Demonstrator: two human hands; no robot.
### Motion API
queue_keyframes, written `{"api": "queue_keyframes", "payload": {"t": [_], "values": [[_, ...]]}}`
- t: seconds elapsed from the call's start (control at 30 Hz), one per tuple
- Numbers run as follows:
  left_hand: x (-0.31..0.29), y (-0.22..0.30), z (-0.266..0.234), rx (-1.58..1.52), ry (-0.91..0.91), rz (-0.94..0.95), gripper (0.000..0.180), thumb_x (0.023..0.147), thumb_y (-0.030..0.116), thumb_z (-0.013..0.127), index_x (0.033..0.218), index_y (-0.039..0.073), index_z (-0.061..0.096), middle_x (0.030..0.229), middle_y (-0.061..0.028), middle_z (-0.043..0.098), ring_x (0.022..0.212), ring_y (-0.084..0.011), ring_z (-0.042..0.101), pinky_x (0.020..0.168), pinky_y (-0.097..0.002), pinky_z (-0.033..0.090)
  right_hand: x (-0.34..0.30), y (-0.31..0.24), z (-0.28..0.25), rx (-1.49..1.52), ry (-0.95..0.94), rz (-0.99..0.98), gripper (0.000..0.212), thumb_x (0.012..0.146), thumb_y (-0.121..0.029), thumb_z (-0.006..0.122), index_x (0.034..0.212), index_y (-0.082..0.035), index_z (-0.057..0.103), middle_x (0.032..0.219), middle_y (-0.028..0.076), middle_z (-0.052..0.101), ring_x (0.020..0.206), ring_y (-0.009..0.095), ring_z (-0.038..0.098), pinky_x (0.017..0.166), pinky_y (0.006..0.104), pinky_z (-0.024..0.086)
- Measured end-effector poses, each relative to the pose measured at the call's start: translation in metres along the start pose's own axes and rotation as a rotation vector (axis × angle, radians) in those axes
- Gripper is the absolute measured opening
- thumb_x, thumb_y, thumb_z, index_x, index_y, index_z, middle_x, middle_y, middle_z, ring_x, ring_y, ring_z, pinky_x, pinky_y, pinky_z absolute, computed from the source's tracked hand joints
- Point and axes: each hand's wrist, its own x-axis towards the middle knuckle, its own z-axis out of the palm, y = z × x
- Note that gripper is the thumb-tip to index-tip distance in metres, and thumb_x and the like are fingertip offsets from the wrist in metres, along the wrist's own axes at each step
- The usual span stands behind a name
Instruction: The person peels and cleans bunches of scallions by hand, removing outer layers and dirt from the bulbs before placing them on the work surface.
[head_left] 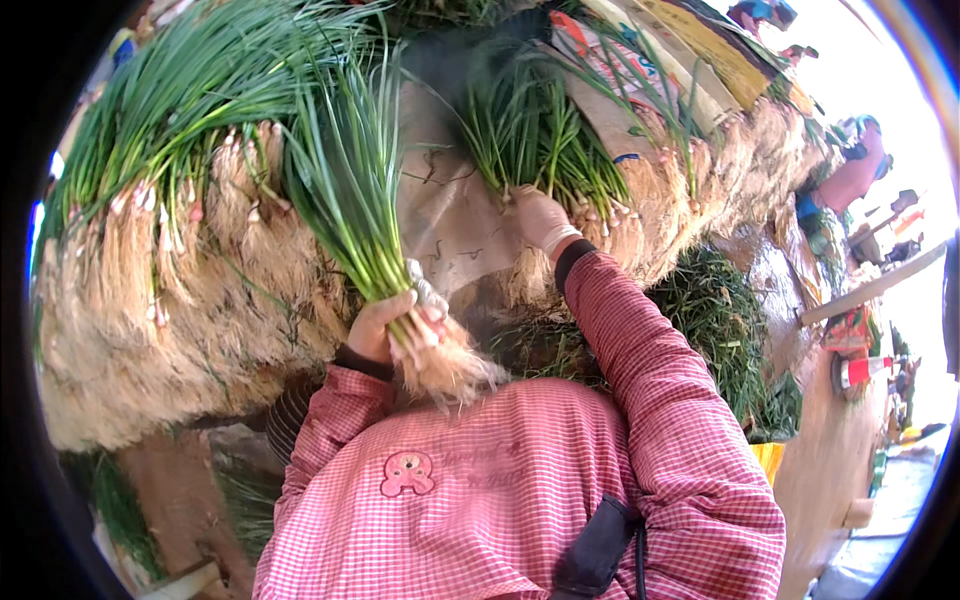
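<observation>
My left hand (385, 322) is wrapped round a thick bunch of green onions (375, 235), just above the white bulbs. Their green leaves point up and away, and the pale, hairy roots (447, 362) hang toward my chest. Pale wrapping covers part of the fingers. Farther right, my right hand (540, 218), in a thin pale glove, reaches out to a smaller pile of green onions (560, 150). Its fingers are closed on stems at the pile's left side, though the fingertips are partly hidden.
A large heap of green onions (200, 100) lies at the far left, roots hanging over the front. Cardboard and printed sacks (640, 80) lie behind the right pile. Loose green leaves (710, 320) are heaped right of my arm. A red-and-white cone (865, 371) stands farther right.
</observation>
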Motion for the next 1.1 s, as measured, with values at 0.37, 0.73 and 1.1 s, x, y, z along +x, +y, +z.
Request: {"api": "queue_keyframes", "payload": {"t": [0.37, 0.73, 1.1], "values": [[0.003, -0.011, -0.013, -0.106, 0.229, -0.053, 0.035, 0.086, 0.022, 0.061, 0.103, -0.008, 0.059, 0.086, -0.0188, 0.067, 0.075, -0.0314, 0.067, 0.073, -0.0384, 0.056, -0.015, -0.003, -0.058, 0.354, 0.410, 0.292, 0.025, 0.087, -0.023, 0.061, 0.100, -0.002, 0.059, 0.097, 0.019, 0.063, 0.095, 0.033, 0.061, 0.081, 0.0424, 0.049], [0.008, -0.024, -0.008, -0.181, 0.100, -0.040, 0.032, 0.082, 0.025, 0.063, 0.093, -0.004, 0.061, 0.085, -0.0159, 0.065, 0.072, -0.0276, 0.066, 0.069, -0.0373, 0.056, -0.080, -0.073, -0.043, 1.055, 0.136, 0.285, 0.041, 0.095, -0.032, 0.052, 0.119, 0.001, 0.051, 0.092, 0.020, 0.067, 0.079, 0.028, 0.067, 0.072, 0.0399, 0.054], [0.000, -0.036, -0.013, -0.087, 0.194, -0.216, 0.035, 0.083, 0.024, 0.059, 0.095, -0.009, 0.063, 0.084, -0.0195, 0.068, 0.071, -0.0300, 0.068, 0.066, -0.0345, 0.057, -0.097, -0.110, -0.069, 0.682, -0.227, -0.033, 0.038, 0.089, -0.033, 0.059, 0.110, -0.002, 0.060, 0.095, 0.019, 0.064, 0.085, 0.035, 0.063, 0.077, 0.0446, 0.050]]}}
